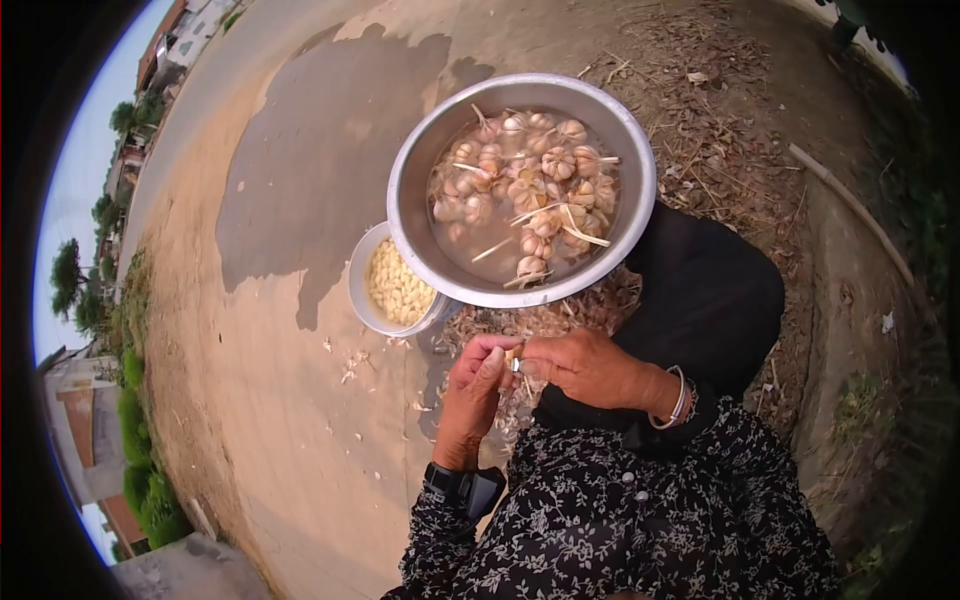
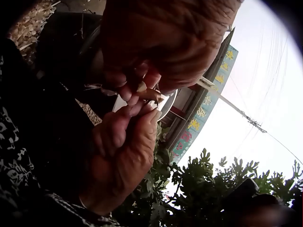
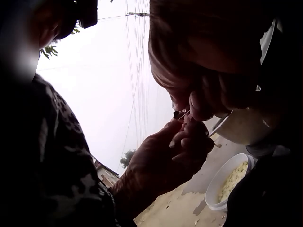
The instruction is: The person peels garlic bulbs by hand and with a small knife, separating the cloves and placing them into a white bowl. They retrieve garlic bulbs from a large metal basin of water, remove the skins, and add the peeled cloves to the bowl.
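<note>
In the head view, the left hand (image 1: 472, 393) and right hand (image 1: 600, 372) meet below a metal basin (image 1: 402, 230). Between their fingertips is a small garlic piece (image 1: 513, 352), with a small shiny thing at the right fingers. The left wrist view shows the piece's brownish skin (image 2: 150, 95) pinched by both hands. Fingers hide much of it in the right wrist view. Garlic bulbs (image 1: 558, 163), some with stalks, lie in cloudy water in the basin. Beside it, a white bucket (image 1: 358, 287) contains pale peeled cloves (image 1: 395, 287).
Peel scraps (image 1: 350, 366) lie on the ground around the bucket and under the basin. Black-clothed legs (image 1: 705, 290) are right of the basin. Farther right, a long stick (image 1: 850, 205) lies on littered ground. A wet patch (image 1: 300, 160) darkens the paving at upper left.
</note>
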Available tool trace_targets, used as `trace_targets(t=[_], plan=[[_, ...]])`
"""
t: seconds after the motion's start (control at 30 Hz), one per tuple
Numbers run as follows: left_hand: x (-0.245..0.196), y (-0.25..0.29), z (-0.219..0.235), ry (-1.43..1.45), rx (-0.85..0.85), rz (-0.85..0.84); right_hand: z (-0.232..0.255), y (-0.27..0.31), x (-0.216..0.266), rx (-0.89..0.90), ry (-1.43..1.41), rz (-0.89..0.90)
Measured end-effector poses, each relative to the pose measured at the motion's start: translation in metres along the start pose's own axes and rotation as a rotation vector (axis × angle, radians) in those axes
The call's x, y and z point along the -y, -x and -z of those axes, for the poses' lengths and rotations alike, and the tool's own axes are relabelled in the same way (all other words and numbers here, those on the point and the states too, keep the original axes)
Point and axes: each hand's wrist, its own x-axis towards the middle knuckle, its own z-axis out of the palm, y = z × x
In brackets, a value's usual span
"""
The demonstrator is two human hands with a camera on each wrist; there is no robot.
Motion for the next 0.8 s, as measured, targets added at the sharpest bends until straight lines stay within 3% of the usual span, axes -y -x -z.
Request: trace_targets(t=[0.1,0.27,0.33,0.4,0.47,0.5,0.7,0.77,0.8], plan=[[0.002,0.003,-0.008,0.03,0.021,-0.037,-0.001,-0.001,0.003,-0.026,0.063,-0.008],[0.002,0.001,-0.018,0.228,-0.028,0.11,-0.007,0.005,-0.007,-0.017,0.12,-0.058],[0.008,-0.001,-0.016,0.298,-0.05,0.154,-0.008,0.008,-0.006,-0.106,-0.071,-0.036],[0.017,-0.006,-0.008,0.367,-0.068,0.2,-0.003,0.009,-0.003,-0.085,-0.115,-0.067],[0.024,-0.01,0.005,0.718,0.172,0.137,-0.001,0.012,-0.005,-0.063,-0.16,-0.097],[0.022,-0.009,0.005,0.717,0.169,0.135,-0.002,0.015,-0.008,-0.074,-0.072,-0.13],[-0.003,-0.001,-0.008,0.479,-0.031,0.135,0.002,0.016,-0.001,-0.121,0.216,-0.196],[-0.007,0.003,-0.005,-0.289,-0.072,-0.025,0.004,0.012,0.01,-0.109,0.298,-0.215],[-0.007,0.004,-0.002,-0.288,-0.072,-0.023,0.006,0.01,0.015,-0.135,0.355,-0.143]])
